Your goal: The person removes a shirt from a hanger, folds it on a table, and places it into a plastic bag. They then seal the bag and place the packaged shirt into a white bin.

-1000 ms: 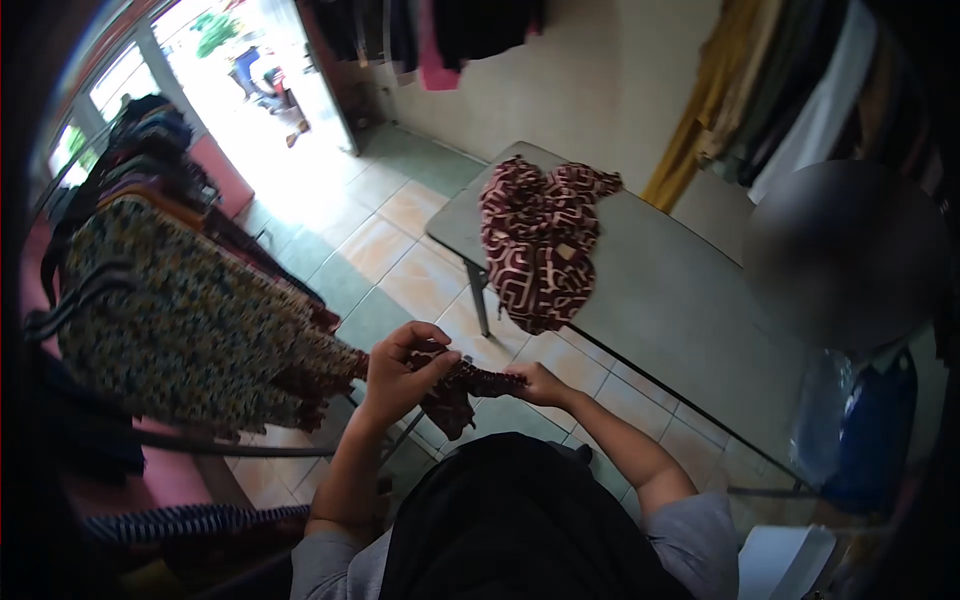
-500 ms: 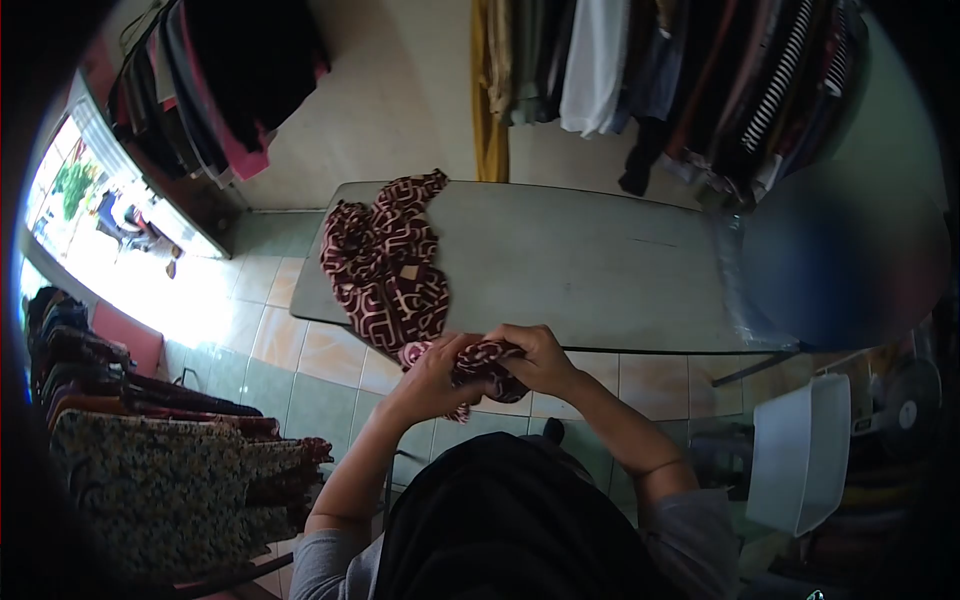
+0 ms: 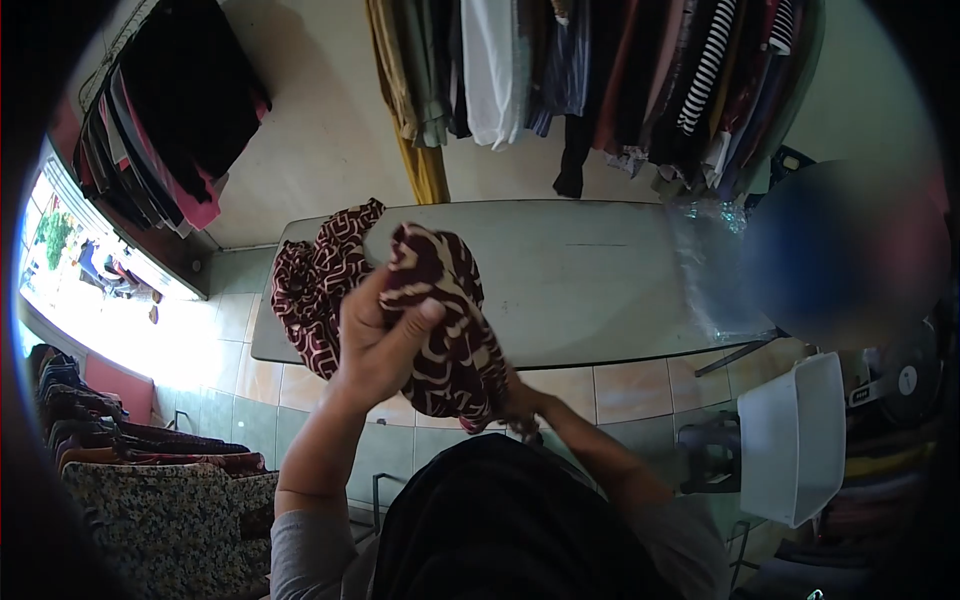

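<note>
A maroon garment point(image 3: 450, 330) with a cream line pattern is held up over the near edge of the long table. My left hand point(image 3: 378, 345) grips its upper part, thumb across the front of the cloth. Lower down on the right, my right hand point(image 3: 520, 400) is closed at the garment's edge, its fingers partly hidden and blurred. More of the same patterned cloth point(image 3: 300, 290) lies bunched on the left end of the tabletop point(image 3: 570, 280). Whether both portions are one piece is hidden behind my left hand.
Clothes point(image 3: 495, 75) hang along the back wall, with dark garments point(image 3: 190, 90) at upper left. A rack of clothes point(image 3: 170, 500) stands at lower left. Clear plastic point(image 3: 705, 270) lies on the table's right end. A white tub point(image 3: 795, 440) and a fan point(image 3: 905, 380) are at right.
Both hands were close together on a bunched part of the garment. Now my left hand has risen with the cloth spread out, and my right hand is lower. The view has shifted.
</note>
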{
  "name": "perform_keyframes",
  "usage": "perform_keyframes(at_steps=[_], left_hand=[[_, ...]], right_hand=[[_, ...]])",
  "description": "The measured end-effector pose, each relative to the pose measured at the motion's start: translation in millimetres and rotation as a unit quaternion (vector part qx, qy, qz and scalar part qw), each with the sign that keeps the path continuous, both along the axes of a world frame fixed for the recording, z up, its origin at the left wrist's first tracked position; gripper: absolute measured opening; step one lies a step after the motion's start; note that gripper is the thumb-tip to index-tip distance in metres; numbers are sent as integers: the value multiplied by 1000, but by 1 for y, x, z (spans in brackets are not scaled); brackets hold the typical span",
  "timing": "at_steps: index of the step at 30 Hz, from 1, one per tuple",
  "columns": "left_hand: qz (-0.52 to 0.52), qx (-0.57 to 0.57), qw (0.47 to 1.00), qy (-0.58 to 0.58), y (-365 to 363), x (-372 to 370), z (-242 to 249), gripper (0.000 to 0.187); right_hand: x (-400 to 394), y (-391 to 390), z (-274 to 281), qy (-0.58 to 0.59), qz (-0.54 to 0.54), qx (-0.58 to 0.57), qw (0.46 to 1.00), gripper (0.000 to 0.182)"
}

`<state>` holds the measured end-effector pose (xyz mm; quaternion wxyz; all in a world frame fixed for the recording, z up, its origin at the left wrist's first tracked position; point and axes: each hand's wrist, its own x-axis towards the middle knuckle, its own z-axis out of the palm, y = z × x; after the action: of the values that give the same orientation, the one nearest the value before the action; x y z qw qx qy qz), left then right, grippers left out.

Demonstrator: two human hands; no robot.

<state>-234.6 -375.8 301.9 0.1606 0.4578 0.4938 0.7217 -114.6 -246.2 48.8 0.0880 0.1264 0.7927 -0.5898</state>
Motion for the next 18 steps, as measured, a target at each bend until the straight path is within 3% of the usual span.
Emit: perform_keyframes(at_steps=[2, 3, 4, 6, 7, 8, 9, 10, 11, 12, 14, 16, 18], left_hand=[[88, 42, 993, 59, 17, -7, 6, 19], [109, 52, 992, 33, 24, -14, 13, 17], [130, 61, 990, 6, 27, -24, 20, 15], [165, 45, 985, -21, 23, -64, 18, 14], [204, 30, 978, -23, 18, -84, 19, 16], [244, 15, 969, -26, 11, -102, 20, 19], [262, 14, 964, -38, 2, -119, 21, 23], [279, 11, 959, -50, -5, -133, 22, 27], [303, 10, 949, -83, -7, -141, 25, 29], [327, 9, 938, -117, -8, -148, 29, 32], [332, -10, 932, -147, -15, -174, 31, 35], [306, 57, 945, -95, -16, -202, 31, 34], [286, 73, 949, -113, -14, -242, 27, 30]], right_hand=[[-3, 7, -68, 174, 124, 122, 969, 73], [-3, 11, -122, -18, 184, 55, 981, 61], [14, 14, -90, 46, 141, -7, 989, 46], [38, 40, -86, -16, 87, -7, 996, 41], [57, 59, -73, 21, 38, -17, 999, 42], [81, 79, -50, 57, -11, -28, 998, 42], [103, 97, -18, 9, -66, -129, 989, 46], [124, 116, 10, 97, -116, -68, 986, 38], [140, 138, 39, 84, -108, -133, 982, 39], [151, 153, 85, 97, -83, 18, 992, 41], [163, 184, 134, 2, -87, 128, 988, 42], [162, 209, 168, -5, -151, 265, 952, 39], [149, 242, 187, 31, -224, 310, 924, 32]])
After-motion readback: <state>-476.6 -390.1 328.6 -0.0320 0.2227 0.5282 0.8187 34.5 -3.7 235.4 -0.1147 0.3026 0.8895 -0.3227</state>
